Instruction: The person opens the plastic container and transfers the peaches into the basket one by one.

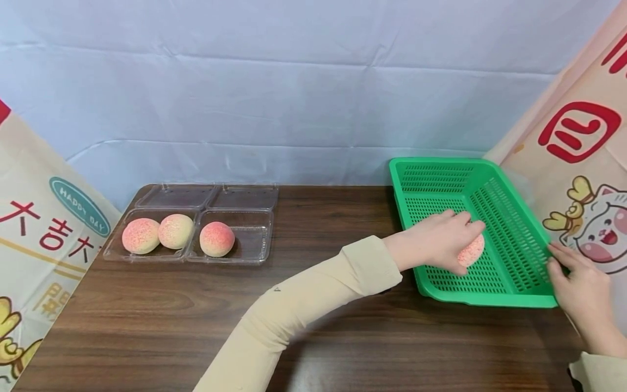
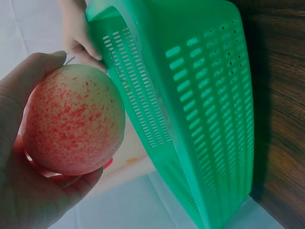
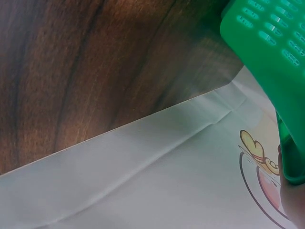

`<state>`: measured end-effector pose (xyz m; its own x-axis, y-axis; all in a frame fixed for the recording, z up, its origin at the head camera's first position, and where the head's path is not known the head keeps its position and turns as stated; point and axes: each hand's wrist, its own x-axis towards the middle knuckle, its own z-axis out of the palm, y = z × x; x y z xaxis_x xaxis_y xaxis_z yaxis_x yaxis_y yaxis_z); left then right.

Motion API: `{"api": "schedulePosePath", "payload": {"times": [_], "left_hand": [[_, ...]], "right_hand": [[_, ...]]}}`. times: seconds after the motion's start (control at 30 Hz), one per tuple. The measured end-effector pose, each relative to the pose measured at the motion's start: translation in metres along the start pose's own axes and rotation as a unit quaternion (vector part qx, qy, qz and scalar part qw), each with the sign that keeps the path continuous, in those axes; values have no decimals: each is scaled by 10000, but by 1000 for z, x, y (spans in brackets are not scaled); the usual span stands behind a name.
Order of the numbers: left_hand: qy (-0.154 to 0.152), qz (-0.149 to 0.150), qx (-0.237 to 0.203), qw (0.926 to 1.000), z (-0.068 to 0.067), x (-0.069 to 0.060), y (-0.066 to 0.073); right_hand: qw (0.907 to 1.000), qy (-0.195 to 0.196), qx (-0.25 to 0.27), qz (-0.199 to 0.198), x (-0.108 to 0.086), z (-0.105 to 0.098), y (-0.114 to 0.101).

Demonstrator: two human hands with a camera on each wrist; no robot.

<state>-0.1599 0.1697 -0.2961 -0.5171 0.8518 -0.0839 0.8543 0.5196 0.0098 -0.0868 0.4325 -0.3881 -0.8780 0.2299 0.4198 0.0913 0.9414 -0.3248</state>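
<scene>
A pink-and-cream peach (image 2: pixel 76 119) is in my left hand (image 1: pixel 443 239), thumb on one side and fingers curled round the other. In the head view that hand is over the green plastic basket (image 1: pixel 482 300), and it covers much of the peach. My right hand (image 1: pixel 585 288) grips the basket's right rim near the front corner. Only a small part of this hand shows at the edge of the right wrist view. At the left of the table, a clear plastic tray (image 1: pixel 252 245) holds a red peach (image 1: pixel 217 239), a pink peach (image 1: pixel 141 236) and a paler peach (image 1: pixel 176 231).
The clear tray's lid (image 1: pixel 245 197) lies folded back behind it. A brown wooden table (image 1: pixel 323 239) carries everything. Pale cloth (image 1: pixel 313 109) hangs behind, and printed cloths stand at the left (image 1: pixel 44 218) and right (image 1: pixel 578 190).
</scene>
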Motion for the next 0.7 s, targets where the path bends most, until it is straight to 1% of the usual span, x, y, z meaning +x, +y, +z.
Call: {"api": "schedulePosePath", "payload": {"times": [0.3, 0.5, 0.7], "left_hand": [[-107, -48, 78, 9999, 4, 6, 2], [-140, -48, 185, 9997, 10, 10, 2], [-314, -160, 88, 9993, 19, 14, 2]], "right_hand": [[10000, 46, 24, -34, 0, 0, 1], [9997, 211, 6, -145, 0, 0, 1], [9997, 169, -35, -147, 0, 0, 1]]}}
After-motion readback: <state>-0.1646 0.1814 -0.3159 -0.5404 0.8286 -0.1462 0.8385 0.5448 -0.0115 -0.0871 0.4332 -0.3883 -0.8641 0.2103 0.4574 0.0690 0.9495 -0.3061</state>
